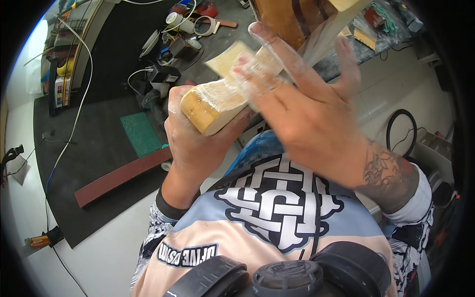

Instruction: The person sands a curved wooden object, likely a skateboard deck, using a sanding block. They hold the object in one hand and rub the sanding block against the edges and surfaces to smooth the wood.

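My left hand (196, 148) is wrapped from below around the rounded end of a wooden piece (203, 111), perhaps a guitar neck. White dust covers its upper face, and it runs up to a wider wooden body (282, 22) with dark stripes. Across the top of the piece, my right hand (297, 96) presses a pale sheet of sandpaper (228, 59) with its fingertips. Its fingers are dusty and blurred, with two of them spread away from the sheet. The hand hides part of the wood.
A green cutting mat (141, 133) and a long reddish sanding bar (118, 176) lie on the black bench mat (96, 148). Beyond are a roll of tape (205, 26), a white bottle (180, 22) and a black adapter (163, 74) with its cable. A respirator (287, 276) shows at the bottom.
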Action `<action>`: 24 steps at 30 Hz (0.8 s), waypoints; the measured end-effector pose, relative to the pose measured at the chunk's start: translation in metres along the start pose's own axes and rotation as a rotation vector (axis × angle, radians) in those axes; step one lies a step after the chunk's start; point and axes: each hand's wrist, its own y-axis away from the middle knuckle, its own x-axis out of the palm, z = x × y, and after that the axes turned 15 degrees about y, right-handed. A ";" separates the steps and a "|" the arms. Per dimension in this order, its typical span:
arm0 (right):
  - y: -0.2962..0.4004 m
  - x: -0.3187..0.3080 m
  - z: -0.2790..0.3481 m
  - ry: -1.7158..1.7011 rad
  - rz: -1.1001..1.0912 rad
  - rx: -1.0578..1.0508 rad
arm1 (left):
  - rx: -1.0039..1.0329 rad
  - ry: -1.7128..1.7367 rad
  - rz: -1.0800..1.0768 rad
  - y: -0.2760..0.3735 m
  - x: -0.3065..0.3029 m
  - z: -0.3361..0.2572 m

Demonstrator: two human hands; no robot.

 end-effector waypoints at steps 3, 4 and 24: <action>0.004 0.014 -0.017 0.203 -0.085 -0.116 | -0.013 -0.018 -0.015 0.000 0.003 0.000; -0.003 0.003 -0.020 0.093 -0.007 -0.120 | -0.004 -0.059 0.000 -0.003 0.003 -0.004; -0.004 0.001 0.001 -0.055 -0.014 -0.005 | -0.013 -0.028 -0.025 -0.002 0.000 0.001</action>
